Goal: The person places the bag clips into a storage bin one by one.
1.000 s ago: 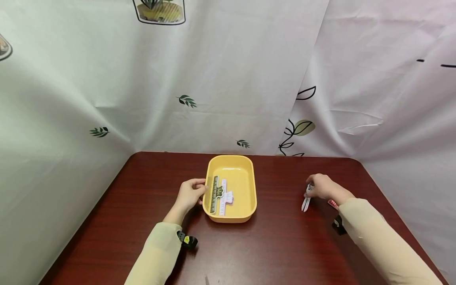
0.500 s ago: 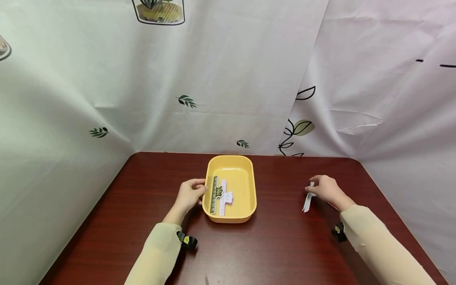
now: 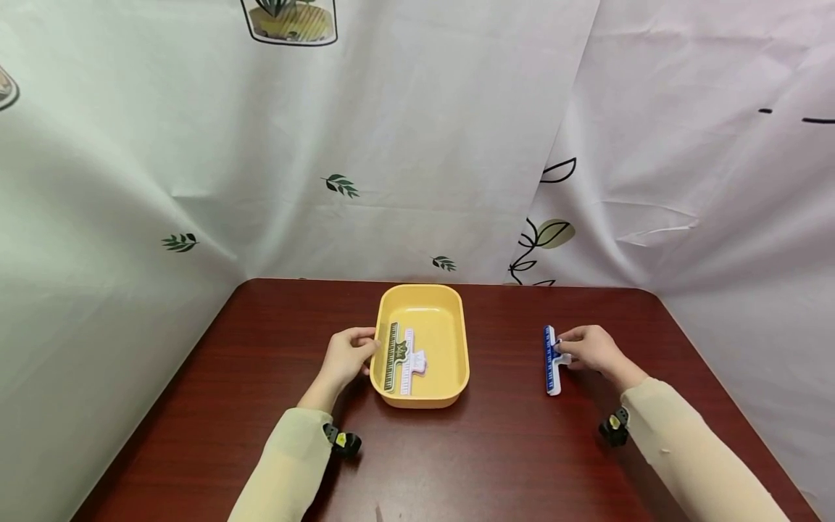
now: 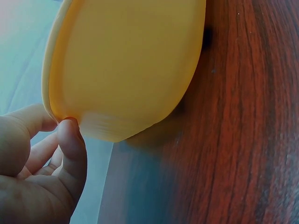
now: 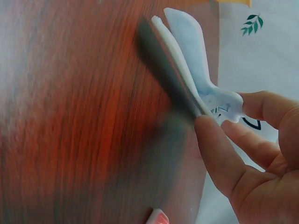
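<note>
Head: brown table (image 3: 502,449), wrinkled backdrop (image 3: 424,130).

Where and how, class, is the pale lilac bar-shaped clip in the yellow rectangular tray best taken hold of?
Probably by its short tab, pinched between thumb and finger, coming from above and the right. The tab sticks out rightward from the lilac clip toward the yellow tray's bare floor, while a dark striped bar-shaped clip lies close on the left.
</note>
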The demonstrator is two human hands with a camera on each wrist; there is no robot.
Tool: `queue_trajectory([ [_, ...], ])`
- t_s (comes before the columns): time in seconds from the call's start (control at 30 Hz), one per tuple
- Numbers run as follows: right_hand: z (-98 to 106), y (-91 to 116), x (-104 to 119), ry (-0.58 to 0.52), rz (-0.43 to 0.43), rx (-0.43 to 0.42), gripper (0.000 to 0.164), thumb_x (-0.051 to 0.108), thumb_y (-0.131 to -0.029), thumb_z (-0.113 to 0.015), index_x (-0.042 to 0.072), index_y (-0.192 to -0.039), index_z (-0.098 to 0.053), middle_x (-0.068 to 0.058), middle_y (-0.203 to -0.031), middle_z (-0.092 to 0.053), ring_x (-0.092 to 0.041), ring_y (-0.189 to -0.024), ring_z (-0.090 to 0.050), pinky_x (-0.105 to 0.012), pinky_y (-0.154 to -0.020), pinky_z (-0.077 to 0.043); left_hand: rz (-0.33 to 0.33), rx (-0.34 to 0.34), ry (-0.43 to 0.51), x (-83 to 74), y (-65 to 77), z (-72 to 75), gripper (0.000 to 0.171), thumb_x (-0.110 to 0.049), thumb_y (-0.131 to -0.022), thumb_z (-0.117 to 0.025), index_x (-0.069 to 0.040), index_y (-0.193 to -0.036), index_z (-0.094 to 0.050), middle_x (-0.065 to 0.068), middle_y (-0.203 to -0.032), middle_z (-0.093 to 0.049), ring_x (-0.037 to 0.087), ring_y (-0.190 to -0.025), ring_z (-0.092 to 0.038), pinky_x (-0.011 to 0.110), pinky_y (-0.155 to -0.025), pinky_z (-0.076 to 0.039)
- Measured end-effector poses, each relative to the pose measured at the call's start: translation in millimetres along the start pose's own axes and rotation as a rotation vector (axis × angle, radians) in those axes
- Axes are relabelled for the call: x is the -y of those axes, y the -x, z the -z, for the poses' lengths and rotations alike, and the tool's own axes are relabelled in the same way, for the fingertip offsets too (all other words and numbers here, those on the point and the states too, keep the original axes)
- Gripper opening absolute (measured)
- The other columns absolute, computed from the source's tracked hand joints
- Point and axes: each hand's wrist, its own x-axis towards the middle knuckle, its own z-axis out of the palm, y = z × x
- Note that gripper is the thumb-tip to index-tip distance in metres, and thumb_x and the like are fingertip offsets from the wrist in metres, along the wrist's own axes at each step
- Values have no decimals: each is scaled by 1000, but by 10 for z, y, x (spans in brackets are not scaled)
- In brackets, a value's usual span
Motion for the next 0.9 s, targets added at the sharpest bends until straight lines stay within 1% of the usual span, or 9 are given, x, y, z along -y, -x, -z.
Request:
queue_trajectory([
  [0.17,-56,3,27,-122,-15,33,40,10,-87,-61,-17,-116,-56,-9,-89,-64,-10,-70,-58,-30,-64,-59,-3,5,-2,3,-3,-1,37,-6,-83,-65,0,-119,-62,15,-90,-66,11,-52,-55,25,-42,-49],
  [0.37,-115,3,66,-221,-31,66,41,10,-88,-60,-16,-120,-54,-4,-88,-60,-11,-73,-56,-28,-66,-59,-9,6,-9,-1,-1,2,36,-6,-83,-65,1,-119,-62,15,-91,-66,11,-52,-55,28,-43,-51],
  [0.5,-155,-3,93,-273,-35,81,41,9,-88,-61,-16,-120,-53,-2,-87,-59,-11,-74,-56,-28,-67,-59,-8,7,-10,-7,-5,1,37,-6,-83,-65,1,-119,-61,15,-91,-66,11,-52,-55,28,-43,-51],
  [0.63,-187,-14,116,-325,-40,94,41,9,-88,-61,-16,-120,-52,-1,-86,-60,-9,-73,-58,-29,-68,-59,-7,10,-11,-12,-4,-1,37,-6,-84,-65,1,-120,-61,16,-92,-66,11,-52,-55,28,-44,-51],
  [0.9,-240,-30,180,-449,-54,127,42,6,-88,-61,-16,-122,-48,-1,-84,-64,-7,-72,-64,-29,-68,-60,-5,9,-9,-15,2,-1,37,-6,-84,-65,1,-119,-61,15,-91,-66,11,-52,-55,26,-43,-50],
])
